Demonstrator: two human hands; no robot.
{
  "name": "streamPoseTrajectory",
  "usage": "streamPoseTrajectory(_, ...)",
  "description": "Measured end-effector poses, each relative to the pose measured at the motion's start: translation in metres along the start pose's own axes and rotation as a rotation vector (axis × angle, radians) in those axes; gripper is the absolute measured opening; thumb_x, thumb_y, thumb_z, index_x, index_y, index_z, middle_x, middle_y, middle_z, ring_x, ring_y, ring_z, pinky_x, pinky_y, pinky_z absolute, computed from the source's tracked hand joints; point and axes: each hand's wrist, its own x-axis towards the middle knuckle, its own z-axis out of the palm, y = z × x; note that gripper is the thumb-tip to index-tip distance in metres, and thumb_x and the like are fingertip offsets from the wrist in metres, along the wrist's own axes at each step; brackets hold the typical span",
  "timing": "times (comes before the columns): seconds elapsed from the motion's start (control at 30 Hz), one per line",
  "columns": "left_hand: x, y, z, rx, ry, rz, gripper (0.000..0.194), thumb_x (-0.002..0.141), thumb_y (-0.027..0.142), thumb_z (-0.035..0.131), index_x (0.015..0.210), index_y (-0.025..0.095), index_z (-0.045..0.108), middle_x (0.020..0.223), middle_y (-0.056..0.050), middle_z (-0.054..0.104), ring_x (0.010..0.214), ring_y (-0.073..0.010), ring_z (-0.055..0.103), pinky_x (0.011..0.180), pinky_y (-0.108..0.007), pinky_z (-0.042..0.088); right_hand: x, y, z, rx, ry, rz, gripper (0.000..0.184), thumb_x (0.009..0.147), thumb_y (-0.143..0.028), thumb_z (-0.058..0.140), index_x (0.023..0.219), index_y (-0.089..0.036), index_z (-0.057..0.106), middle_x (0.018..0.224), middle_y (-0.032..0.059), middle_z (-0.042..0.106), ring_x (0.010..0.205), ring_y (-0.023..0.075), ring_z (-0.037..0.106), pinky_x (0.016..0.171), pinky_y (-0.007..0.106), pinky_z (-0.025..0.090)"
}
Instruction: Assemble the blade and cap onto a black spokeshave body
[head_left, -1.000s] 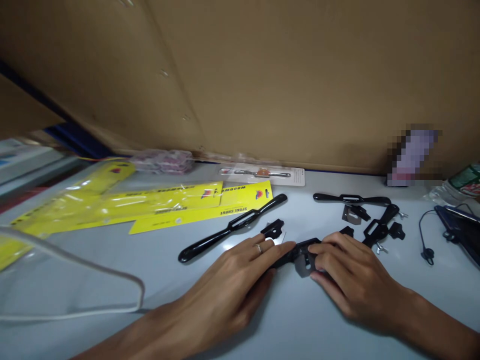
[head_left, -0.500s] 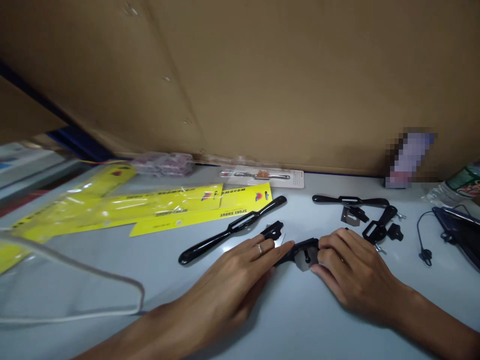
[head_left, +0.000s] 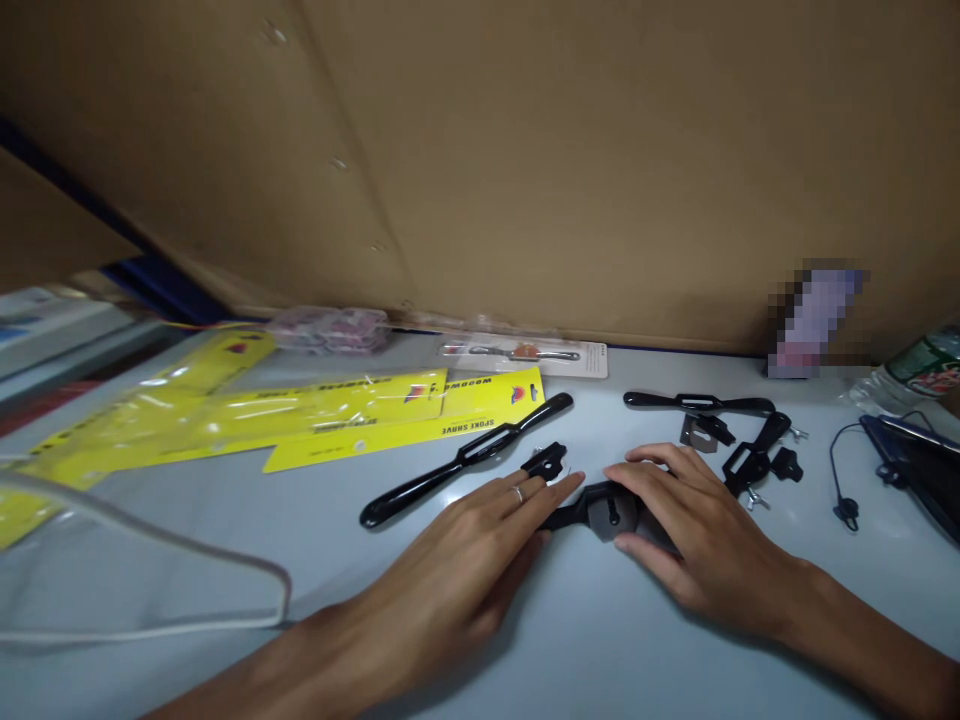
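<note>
In the head view, my left hand [head_left: 472, 545] wraps round one handle of a black spokeshave [head_left: 568, 515], its fingers stretched over the handle. A grey metal blade [head_left: 602, 522] with a keyhole slot lies on the tool's middle. My right hand [head_left: 701, 540] spans the other end, index finger at the top edge and thumb by the blade's lower corner; it hides that handle. A black cap piece [head_left: 551, 461] sits just beyond my left fingers. Another black spokeshave body [head_left: 480, 455] lies to the left, with a further one [head_left: 701, 402] behind my right hand.
Right of my hands are a loose blade [head_left: 697, 434], another black body [head_left: 757, 450], and wing screws [head_left: 757, 498]. Yellow packaging cards [head_left: 405, 445] cover the left. A white wire frame [head_left: 187, 545] stands at left front. A bottle [head_left: 919, 370] and cardboard wall [head_left: 525, 170] bound the back.
My right fingers have loosened from a tight pinch and spread wider, index finger reaching further left over the tool. My left hand has barely moved.
</note>
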Motion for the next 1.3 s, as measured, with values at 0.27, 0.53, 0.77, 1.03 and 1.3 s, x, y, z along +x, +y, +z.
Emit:
streamPoseTrajectory(0.27,-0.001,0.001,0.000,-0.021,0.025,-0.032,0.058,0.095,0.007,0.041,0.151,0.023,0.042,0.113,-0.012,0.070,0.094,-0.0233,0.069,0.079,-0.036,0.059,-0.003,0.001,-0.002,0.081,0.068,0.021,0.046,0.092,-0.020,0.064,0.136,-0.015,0.049,0.127,0.0168,0.063,0.125,0.0314,0.052,0.100,0.054,0.050)
streamPoseTrajectory(0.53,-0.001,0.003,-0.002,0.027,0.026,0.022,0.059,0.093,0.004,0.039,0.148,0.022,0.047,0.105,-0.011,0.070,0.088,-0.0231,0.068,0.071,-0.035,0.058,-0.010,-0.007,0.000,-0.123,0.186,-0.181,0.018,0.094,-0.005,0.055,0.100,-0.009,0.071,0.078,0.0077,0.061,0.076,0.0228,0.050,0.067,0.038,0.043)
streamPoseTrajectory(0.77,0.001,0.004,-0.002,0.027,0.021,0.031,0.058,0.093,0.003,0.038,0.146,0.022,0.049,0.100,-0.010,0.069,0.085,-0.0225,0.066,0.068,-0.033,0.056,-0.012,-0.010,0.011,-0.096,0.161,-0.161,0.024,0.096,-0.002,0.049,0.101,-0.007,0.072,0.080,0.0075,0.062,0.077,0.0218,0.047,0.067,0.036,0.040)
streamPoseTrajectory(1.03,0.000,0.004,-0.004,0.080,-0.023,0.064,0.068,0.080,-0.002,0.042,0.140,0.025,0.059,0.102,-0.011,0.068,0.084,-0.0238,0.063,0.067,-0.034,0.054,-0.012,-0.010,0.010,-0.021,0.174,-0.155,0.022,0.098,-0.004,0.050,0.096,-0.010,0.072,0.075,0.0054,0.061,0.074,0.0202,0.045,0.065,0.034,0.036)
streamPoseTrajectory(1.3,0.000,0.002,-0.003,0.123,-0.041,0.057,0.077,0.073,-0.004,0.043,0.141,0.029,0.059,0.110,-0.011,0.069,0.088,-0.0244,0.067,0.072,-0.038,0.059,-0.009,-0.006,-0.007,-0.066,0.220,-0.170,0.021,0.096,-0.005,0.053,0.100,-0.011,0.072,0.081,0.0077,0.067,0.076,0.0214,0.054,0.067,0.036,0.044)
